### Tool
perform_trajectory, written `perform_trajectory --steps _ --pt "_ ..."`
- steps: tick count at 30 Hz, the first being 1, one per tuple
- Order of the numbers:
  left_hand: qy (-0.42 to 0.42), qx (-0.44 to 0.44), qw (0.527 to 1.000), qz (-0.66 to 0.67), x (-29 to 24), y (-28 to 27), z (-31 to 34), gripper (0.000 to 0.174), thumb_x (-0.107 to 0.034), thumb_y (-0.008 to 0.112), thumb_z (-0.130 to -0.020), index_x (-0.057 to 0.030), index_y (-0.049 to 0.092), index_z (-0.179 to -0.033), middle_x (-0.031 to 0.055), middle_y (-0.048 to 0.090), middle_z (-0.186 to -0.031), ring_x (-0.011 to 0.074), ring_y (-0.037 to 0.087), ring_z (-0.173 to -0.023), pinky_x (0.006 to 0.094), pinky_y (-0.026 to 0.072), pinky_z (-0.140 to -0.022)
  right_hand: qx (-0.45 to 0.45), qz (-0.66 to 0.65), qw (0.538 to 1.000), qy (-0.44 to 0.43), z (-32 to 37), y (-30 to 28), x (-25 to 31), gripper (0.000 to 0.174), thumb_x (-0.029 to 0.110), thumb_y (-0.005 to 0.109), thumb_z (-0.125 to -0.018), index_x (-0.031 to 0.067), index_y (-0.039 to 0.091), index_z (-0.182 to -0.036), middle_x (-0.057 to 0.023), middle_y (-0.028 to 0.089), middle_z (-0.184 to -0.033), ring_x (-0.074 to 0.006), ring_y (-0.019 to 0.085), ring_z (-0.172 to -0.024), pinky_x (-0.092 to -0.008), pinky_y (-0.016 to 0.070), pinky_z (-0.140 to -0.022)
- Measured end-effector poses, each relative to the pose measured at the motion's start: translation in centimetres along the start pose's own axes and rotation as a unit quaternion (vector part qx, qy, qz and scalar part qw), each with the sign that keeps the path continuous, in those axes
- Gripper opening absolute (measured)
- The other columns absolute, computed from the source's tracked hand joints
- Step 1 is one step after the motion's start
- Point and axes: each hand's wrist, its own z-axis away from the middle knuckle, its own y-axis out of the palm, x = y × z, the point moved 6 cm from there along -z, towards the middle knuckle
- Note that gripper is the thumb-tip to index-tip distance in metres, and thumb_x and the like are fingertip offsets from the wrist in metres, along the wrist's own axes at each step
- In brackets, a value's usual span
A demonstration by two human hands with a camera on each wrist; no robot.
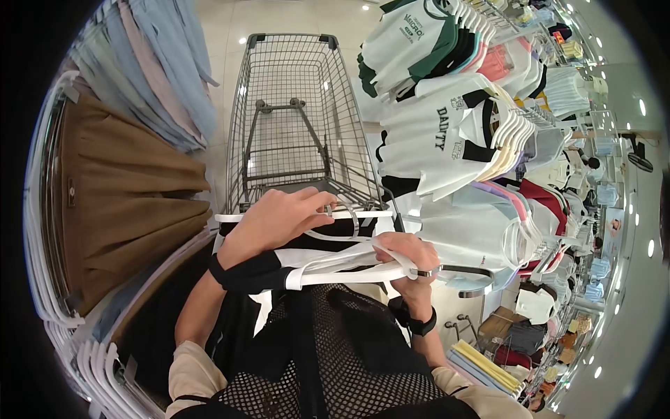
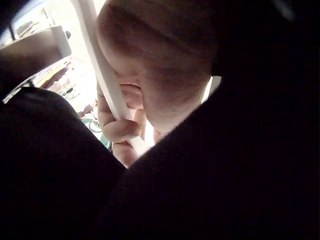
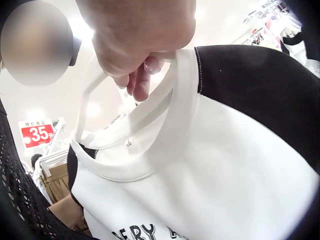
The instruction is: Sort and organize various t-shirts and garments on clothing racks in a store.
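Note:
My left hand [image 1: 279,215] grips a white hanger [image 1: 373,214] close above the cart's near end, its metal hook beside the fingers. In the left wrist view, the fingers [image 2: 122,131] curl round a white bar, with dark cloth hiding much around them. Held by my right hand [image 1: 410,255] near the neck is a second white hanger [image 3: 87,100], its metal hook [image 1: 481,285] pointing right. From it hangs a white T-shirt [image 3: 225,150] with black sleeves and partly visible dark lettering. Black cloth lies across my left wrist in the head view.
Ahead stands a wire shopping cart [image 1: 300,84]. A rack on the left carries a brown skirt [image 1: 132,202] and blue trousers [image 1: 167,63]; white T-shirts [image 1: 426,146] hang on the right. A red price sign [image 3: 37,134] and a blurred person [image 3: 37,42] appear in the right wrist view.

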Motion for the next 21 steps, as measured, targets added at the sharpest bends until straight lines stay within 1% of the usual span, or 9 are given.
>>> perform_trajectory --steps 1,4,5,8,12,14,17,19,21 --pt "0.003 -0.013 1.0 -0.024 -0.3 0.1 0.5 0.031 -0.036 0.072 -0.101 -0.0115 0.069 -0.119 0.0036 0.075 -0.1 0.0305 0.073 -0.075 0.0433 0.0578 -0.066 0.0 -0.006 1.0 -0.008 0.0 -0.2 0.3 0.036 0.003 0.091 -0.079 0.0073 0.07 -0.108 -0.0106 0.081 -0.097 -0.0275 0.079 -0.077 -0.0334 0.0615 -0.065" --pt "-0.026 -0.01 0.998 -0.05 -1.0 0.4 1.8 0.03 -0.038 0.072 -0.1 -0.0145 0.069 -0.118 0.002 0.075 -0.099 0.0289 0.073 -0.073 0.0419 0.0576 -0.063 0.061 -0.002 0.998 -0.03 0.3 0.1 1.3 0.038 0.003 0.091 -0.078 0.0089 0.07 -0.11 -0.0091 0.081 -0.105 -0.0267 0.079 -0.081 -0.0326 0.0607 -0.064" --pt "-0.021 -0.02 0.998 -0.064 -1.6 0.3 2.1 0.029 -0.038 0.073 -0.1 -0.0165 0.069 -0.118 0.0018 0.075 -0.099 0.028 0.073 -0.071 0.0408 0.0576 -0.062 0.057 0.008 0.997 -0.045 0.9 0.2 1.5 0.038 0.004 0.09 -0.079 0.0106 0.071 -0.111 -0.0087 0.08 -0.109 -0.0253 0.078 -0.083 -0.0323 0.0603 -0.064" --pt "-0.019 -0.028 0.998 -0.045 -3.2 0.2 2.9 0.029 -0.037 0.074 -0.099 -0.0146 0.069 -0.117 0.0021 0.075 -0.099 0.0287 0.073 -0.071 0.041 0.0576 -0.062 0.071 0.019 0.995 -0.069 1.2 -0.2 3.0 0.036 0.005 0.088 -0.08 0.0112 0.072 -0.112 -0.0087 0.08 -0.107 -0.0231 0.077 -0.08 -0.0314 0.0601 -0.063" --pt "-0.005 -0.033 0.998 -0.044 -4.9 1.2 3.7 0.034 -0.034 0.075 -0.099 -0.0119 0.068 -0.123 0.0045 0.074 -0.099 0.0308 0.073 -0.071 0.0435 0.0584 -0.06 0.05 -0.003 0.987 -0.152 3.0 -0.4 2.8 0.04 0.001 0.083 -0.075 0.0059 0.074 -0.114 -0.0119 0.076 -0.111 -0.0191 0.074 -0.071 -0.0277 0.058 -0.057" --pt "0.008 -0.027 0.999 -0.046 -6.5 1.5 3.7 0.034 -0.034 0.075 -0.099 -0.0121 0.068 -0.124 0.0041 0.074 -0.099 0.0311 0.074 -0.073 0.0433 0.0583 -0.061 0.048 0.003 0.984 -0.171 3.8 -1.2 3.1 0.039 0.001 0.084 -0.075 0.0052 0.073 -0.112 -0.0114 0.076 -0.109 -0.0184 0.074 -0.069 -0.0264 0.0576 -0.057" --pt "0.007 -0.023 0.997 -0.079 -9.1 2.8 3.7 0.03 -0.032 0.078 -0.096 -0.0121 0.071 -0.117 0.0027 0.076 -0.099 0.0288 0.074 -0.073 0.04 0.0575 -0.061 0.016 0.01 0.981 -0.194 6.0 -3.1 3.4 0.04 -0.001 0.083 -0.075 0.0051 0.071 -0.112 -0.0117 0.076 -0.108 -0.0184 0.074 -0.069 -0.026 0.0569 -0.057" --pt "0.005 -0.012 0.995 -0.1 -10.9 3.9 4.0 0.03 -0.031 0.079 -0.096 -0.0119 0.071 -0.117 0.0024 0.076 -0.101 0.0285 0.074 -0.073 0.0399 0.0579 -0.062 -0.023 0.012 0.977 -0.214 8.4 -4.8 3.5 0.04 -0.002 0.083 -0.075 0.005 0.07 -0.112 -0.0121 0.076 -0.108 -0.0186 0.074 -0.07 -0.0258 0.0563 -0.056" --pt "0.018 0.005 0.992 -0.126 -13.2 5.7 4.1 0.029 -0.03 0.079 -0.095 -0.0119 0.071 -0.116 0.0017 0.075 -0.103 0.0279 0.074 -0.074 0.0398 0.0584 -0.062 -0.035 0.014 0.977 -0.212 10.2 -7.2 4.3 0.041 -0.003 0.082 -0.074 0.0046 0.068 -0.112 -0.0132 0.076 -0.108 -0.0187 0.074 -0.069 -0.0259 0.0559 -0.056"
